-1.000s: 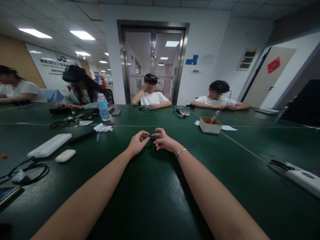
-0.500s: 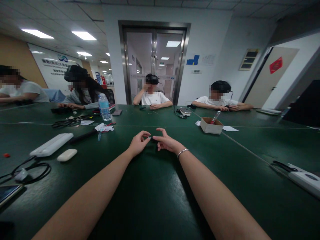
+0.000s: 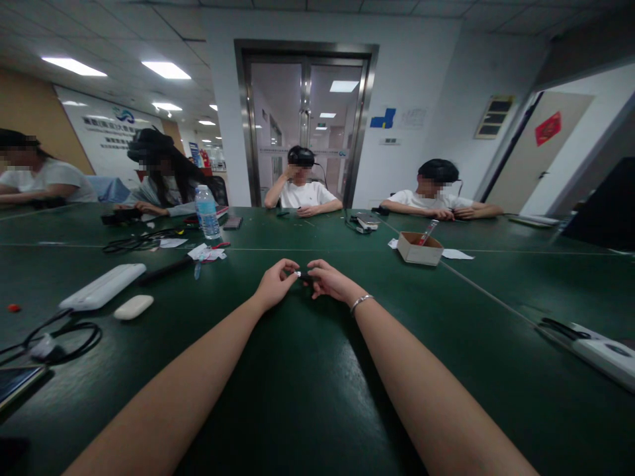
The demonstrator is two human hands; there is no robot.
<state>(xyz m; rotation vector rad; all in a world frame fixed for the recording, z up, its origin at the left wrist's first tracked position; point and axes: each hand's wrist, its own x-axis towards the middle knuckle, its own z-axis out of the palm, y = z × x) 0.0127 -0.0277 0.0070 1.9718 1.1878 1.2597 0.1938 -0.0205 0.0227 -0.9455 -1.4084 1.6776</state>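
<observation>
My left hand [image 3: 274, 285] is closed in a pinch, thumb against fingers, on the shiny end of a small black object with a silver tip [image 3: 303, 276]. From the other side, my right hand [image 3: 336, 283] has thumb and fingers around the dark end of the same piece. It is too small to tell its exact kind. Both hands are just above the green table [image 3: 302, 370], close together, and a silver bracelet [image 3: 361, 303] circles my right wrist.
At left lie a white power strip [image 3: 104, 285], a white rounded case [image 3: 133, 307], cables and a phone [image 3: 20, 383]. Farther off are a water bottle [image 3: 207, 213] and a small open box [image 3: 419, 251]. Another white device [image 3: 608, 354] lies at right. Several people sit across the table.
My right forefinger, raised before, has come down to the black object. More of the object and its silver end now shows between my hands. My left hand has hardly moved.
</observation>
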